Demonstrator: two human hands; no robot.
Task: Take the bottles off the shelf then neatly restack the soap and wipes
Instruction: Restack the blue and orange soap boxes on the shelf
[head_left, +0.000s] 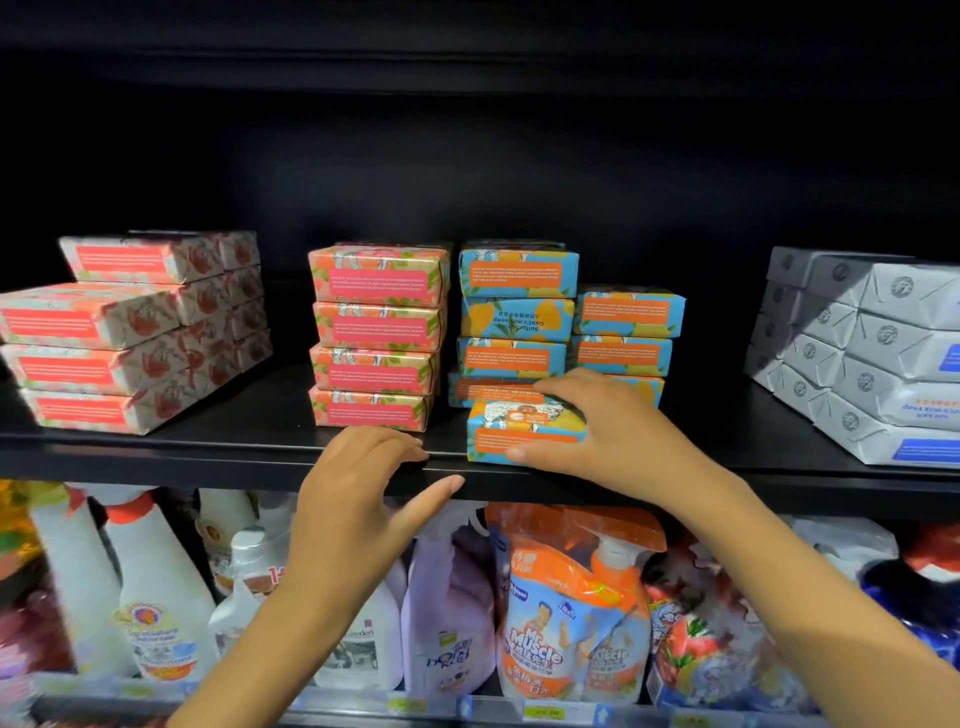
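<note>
On the black shelf (260, 447), my right hand (608, 431) grips a blue-and-orange soap bar (511, 431) at the front edge, fingers over its top and thumb on its front. Behind it stand two stacks of the same blue soap (517, 312), the right stack (626, 332) lower. A stack of orange-pink soap (376, 332) stands to the left. My left hand (363, 483) hovers open at the shelf edge below that stack, holding nothing. Pink-patterned soap bars (130, 332) are piled at far left. Grey-white wipes packs (857, 353) are stacked at far right.
The lower shelf holds spray bottles (156, 587), a lilac bottle (447, 613), an orange Mr Muscle refill pouch (571, 608) and other packs. Bare shelf lies between the pink pile and the orange-pink stack, and between the blue soap and the wipes.
</note>
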